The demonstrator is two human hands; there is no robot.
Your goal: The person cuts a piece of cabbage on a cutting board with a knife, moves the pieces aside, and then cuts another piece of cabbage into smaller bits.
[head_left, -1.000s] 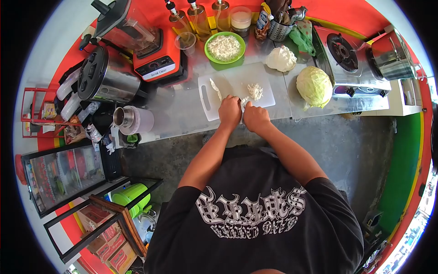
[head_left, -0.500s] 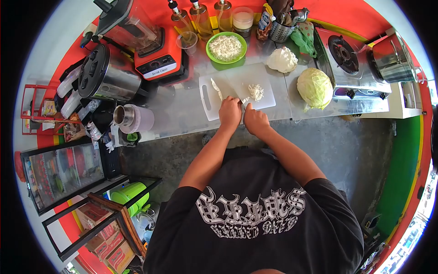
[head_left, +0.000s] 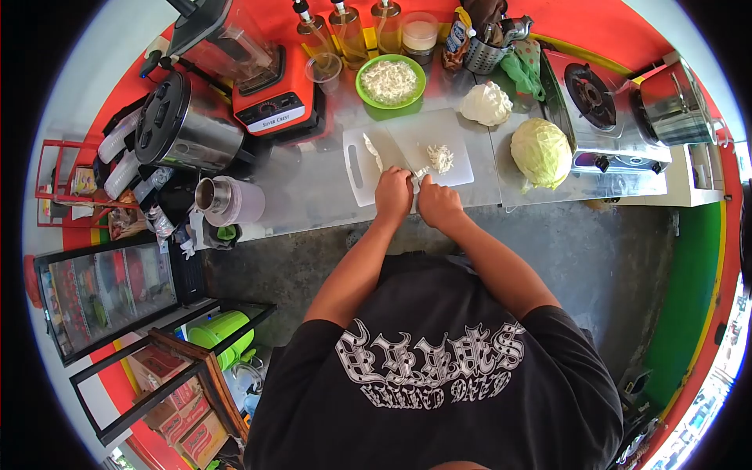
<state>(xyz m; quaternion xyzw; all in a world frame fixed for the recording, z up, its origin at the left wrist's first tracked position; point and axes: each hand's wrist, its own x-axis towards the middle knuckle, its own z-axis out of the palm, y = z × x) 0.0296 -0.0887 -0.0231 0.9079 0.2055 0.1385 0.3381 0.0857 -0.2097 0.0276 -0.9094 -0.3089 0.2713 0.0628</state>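
Note:
A white cutting board (head_left: 457, 129) lies on the metal counter in front of me. My left hand (head_left: 394, 191) rests at its near edge, fingers curled down over a pale piece of cabbage that they mostly hide. Beside it, my right hand (head_left: 439, 204) is closed round a knife (head_left: 416, 178), whose blade points up and left across the board, close to my left fingers. A small heap of shredded cabbage (head_left: 440, 159) lies just beyond the knife. Near the board's handle slot is a thin pale strip of cabbage (head_left: 372, 152).
A green bowl (head_left: 392, 105) of shreds stands behind the board. To the right are a cut cabbage chunk (head_left: 486, 103), a whole cabbage (head_left: 541, 153) and a gas stove (head_left: 599, 94). A red blender (head_left: 274, 117), steel pot (head_left: 200, 129) and flask (head_left: 235, 201) stand left.
Both hands stay at the board's near edge. The knife and the fingers around it have shifted slightly, with small pale bits now showing between the hands.

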